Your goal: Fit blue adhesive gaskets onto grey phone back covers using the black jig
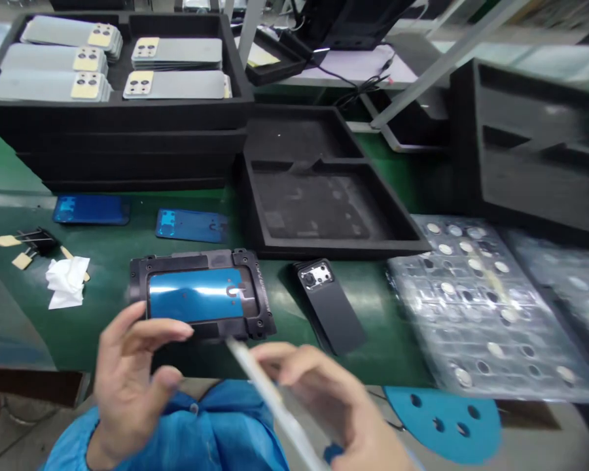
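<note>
From my end I see the right hand [343, 405] clamped on a thin pale panel [275, 399], tilted nearly edge-on and blurred, its far end pointing to the left of that hand. The left hand [132, 373] holds nothing that I can see, its thumb and fingers spread apart. Just beyond it on the counter [387, 356] lies a black frame [179, 261] with a glossy blue sheet [191, 296] inside; I can't tell whether the fingertips touch the frame. Beyond the right hand I have dark phone covers [336, 314], lying aslant, and farther to its right clear plastic trays [436, 340] with round silvery discs. A crumpled white tissue [67, 281] sits to the left of the left hand, and well beyond that hand, stacked black trays [127, 118] carry piles of pale panels [184, 53].
</note>
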{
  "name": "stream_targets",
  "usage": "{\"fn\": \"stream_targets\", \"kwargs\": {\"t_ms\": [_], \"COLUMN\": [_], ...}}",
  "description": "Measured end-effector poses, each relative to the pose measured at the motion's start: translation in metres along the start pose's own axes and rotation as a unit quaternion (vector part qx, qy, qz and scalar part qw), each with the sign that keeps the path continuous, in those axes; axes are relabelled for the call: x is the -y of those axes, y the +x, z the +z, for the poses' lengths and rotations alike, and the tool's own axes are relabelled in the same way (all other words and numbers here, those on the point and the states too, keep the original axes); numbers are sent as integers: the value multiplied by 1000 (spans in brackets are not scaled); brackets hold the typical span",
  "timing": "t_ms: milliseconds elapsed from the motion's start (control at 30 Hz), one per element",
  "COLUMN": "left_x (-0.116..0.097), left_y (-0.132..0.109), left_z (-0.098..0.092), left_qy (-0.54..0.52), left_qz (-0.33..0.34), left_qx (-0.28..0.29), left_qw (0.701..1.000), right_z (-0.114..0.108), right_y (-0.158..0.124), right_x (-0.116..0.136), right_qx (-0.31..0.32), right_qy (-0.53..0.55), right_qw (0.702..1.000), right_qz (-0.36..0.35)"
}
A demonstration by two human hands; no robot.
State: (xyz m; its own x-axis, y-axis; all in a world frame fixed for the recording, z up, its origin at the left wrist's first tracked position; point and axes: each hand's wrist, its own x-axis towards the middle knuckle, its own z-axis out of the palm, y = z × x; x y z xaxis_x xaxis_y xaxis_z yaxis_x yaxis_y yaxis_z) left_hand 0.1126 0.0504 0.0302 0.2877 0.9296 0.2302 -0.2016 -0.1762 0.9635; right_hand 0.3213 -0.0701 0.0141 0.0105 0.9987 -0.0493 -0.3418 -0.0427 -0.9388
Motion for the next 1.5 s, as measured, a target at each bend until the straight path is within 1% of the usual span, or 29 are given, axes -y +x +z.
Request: {"fn": "stream_targets", "kwargs": {"t_ms": [33,67,100,133,167,200,267,333,467,600,800,933,1500], "left_x": [2,5,8,12,16,21,30,38,46,44,44,45,43], "left_y": [6,12,17,23,27,31,37,39,41,43,42,40,41], "left_z": [-9,-19,-27,-35,-41,-45,-48,-47,-38,-34,-34,-35,-34], "left_qy": [21,39,56,69,78,84,87,78,67,78,60,54,57], "left_qz": [16,27,22,9,-13,-38,-84,-117,-145,-165,-196,-195,-202], "left_qx": [-49,-98,-137,-162,-173,-169,-144,-117,-81,-69,-66,-68,-82], "left_qw": [998,994,989,984,982,981,982,983,984,981,977,977,974], "right_z": [-5,-10,-14,-17,-19,-20,-21,-21,-20,-19,-21,-24,-21], "right_y": [1,4,9,15,22,30,47,62,79,84,85,84,86], "right_x": [9,17,23,27,29,29,26,21,16,16,14,13,13], "right_qx": [-51,-96,-130,-146,-143,-127,-79,-37,6,24,32,30,33], "right_qy": [-92,-182,-260,-325,-373,-409,-456,-483,-514,-530,-516,-509,-511], "right_qw": [994,977,954,931,912,899,883,872,856,846,855,860,858], "right_qz": [-23,-45,-67,-83,-92,-94,-82,-71,-58,-52,-39,-40,-33]}}
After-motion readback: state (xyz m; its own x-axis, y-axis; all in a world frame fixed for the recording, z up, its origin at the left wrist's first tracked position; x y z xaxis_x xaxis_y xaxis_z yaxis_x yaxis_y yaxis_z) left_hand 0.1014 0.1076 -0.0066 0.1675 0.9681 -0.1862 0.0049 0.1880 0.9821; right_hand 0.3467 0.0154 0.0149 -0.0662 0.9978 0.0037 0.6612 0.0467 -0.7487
